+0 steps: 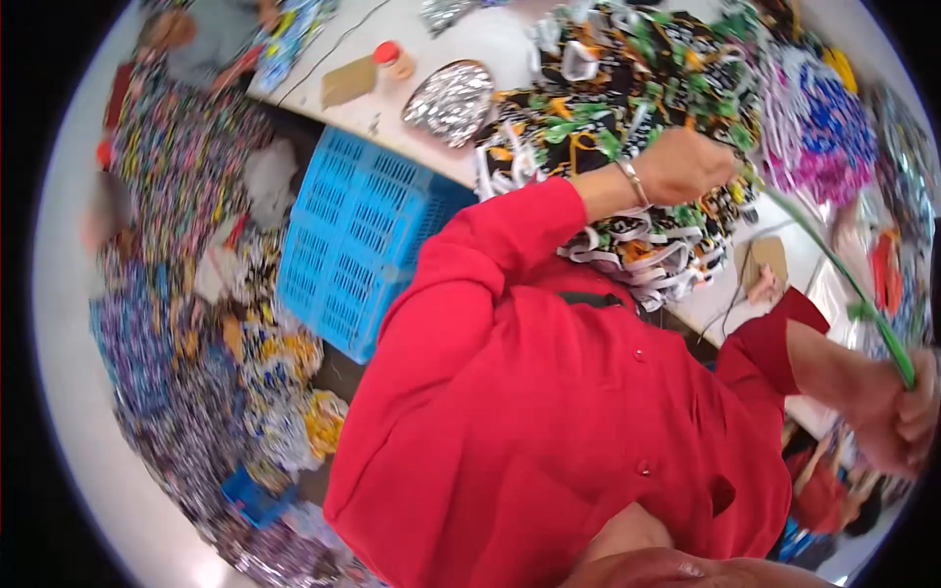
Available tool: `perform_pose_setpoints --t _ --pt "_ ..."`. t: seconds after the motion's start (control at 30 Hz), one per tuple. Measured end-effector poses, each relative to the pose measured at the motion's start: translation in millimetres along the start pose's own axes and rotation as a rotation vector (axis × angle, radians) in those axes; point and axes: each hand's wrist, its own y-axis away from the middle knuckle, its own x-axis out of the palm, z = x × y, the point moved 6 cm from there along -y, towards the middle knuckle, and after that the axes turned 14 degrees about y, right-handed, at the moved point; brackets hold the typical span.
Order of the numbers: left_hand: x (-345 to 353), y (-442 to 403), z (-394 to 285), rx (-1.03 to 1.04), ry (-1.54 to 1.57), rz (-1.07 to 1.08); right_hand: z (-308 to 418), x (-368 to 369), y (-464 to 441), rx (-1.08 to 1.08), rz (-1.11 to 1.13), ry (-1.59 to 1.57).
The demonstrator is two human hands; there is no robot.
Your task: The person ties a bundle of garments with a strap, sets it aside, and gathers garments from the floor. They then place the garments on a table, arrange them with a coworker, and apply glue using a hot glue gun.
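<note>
Far left of the pile of printed fabric (627, 108), heaps of patterned bundles (186, 157) are covering the floor, and a person in grey (201, 44) is working beyond them. Nearer the pile, a blue crate (343, 235) is sitting against the counter (510, 49); pieces sliding over the counter's edge could be dropping in or beside it. Left of the pile, a red-lidded jar (395, 61) and a silver pack (451, 103) are standing close enough for spreading fabric to be pushing them over. Above the pile's right part, the left hand (686, 167) is holding one end of a green strip (833, 257), its fingers closing in a narrow pinch; uneven pull could be working the end loose. The strip is running taut from there to the right of the pile, so a hard tug could be stretching or tearing it, and the pile's white loops could be snagging it if it sags. Right of the pile, the right hand (892, 412) is gripping the strip, fingers wrapping closely around it; a sudden release on either side could be making it whip toward the red shirt (549, 412).
</note>
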Motion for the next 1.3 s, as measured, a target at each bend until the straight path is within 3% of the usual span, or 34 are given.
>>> perform_pose_setpoints --t 0.03,0.1,0.13,0.17,0.2,0.23,0.3,0.33,0.4,0.47,0.5,0.57,0.63,0.67,0.73,0.8,0.87,1.0,1.1,1.3 --pt "-26 7 -20 0.108 -0.125 -0.117 18 -13 1 -0.108 -0.09 0.125" --pt "-110 29 -38 -0.121 0.703 -0.565 39 -36 2 -0.328 -0.27 0.39" --pt "-147 46 -65 -0.101 0.744 -0.552 29 -49 -1 -0.311 -0.261 0.353" --pt "-184 68 -110 0.059 0.21 -0.578 1 -64 -2 -0.105 -0.252 0.314" --pt "-209 107 -125 -0.024 0.266 -0.887 -30 -76 0 0.1 -0.239 0.277" --pt "-226 127 -147 -0.034 0.243 -0.906 -56 -71 4 0.115 -0.232 0.25" --pt "-260 152 -203 0.263 0.439 -0.777 -123 -21 17 0.178 -0.02 0.77" --pt "-279 172 -213 0.255 0.421 -0.795 -155 5 23 0.195 0.102 1.029" --pt "-278 197 -203 -0.333 0.087 -0.231 -204 55 32 0.047 0.366 1.123" --pt "-281 271 -172 -0.83 0.257 -0.425 -253 78 49 0.264 0.857 1.16" --pt "-287 314 -162 -0.928 0.261 -0.511 -269 84 55 0.262 0.872 1.136" --pt "-304 418 -152 -1.07 0.198 -0.671 -320 103 108 0.293 1.488 1.137" --pt "-315 526 -159 -1.248 0.103 -0.826 -363 111 157 0.294 1.758 1.14" --pt "-314 581 -169 -1.383 0.079 -0.911 -386 117 177 0.293 1.774 1.125" --pt "-301 679 -188 -1.459 0.023 -1.097 -432 129 216 0.309 1.749 1.096" --pt "-285 764 -213 -1.622 -0.076 -1.428 -478 153 253 0.392 1.717 1.023" --pt "-265 848 -224 -1.5 -0.203 -1.667 -523 180 295 0.438 1.644 0.911" --pt "-239 933 -218 -1.522 -0.251 -1.727 -602 208 402 0.362 1.63 0.867" --pt "-230 948 -194 -1.782 -0.811 -1.336 -657 213 471 0.433 1.67 0.948" --pt "-209 982 -115 -1.873 -0.788 -1.289 -735 208 535 0.587 1.866 1.236"
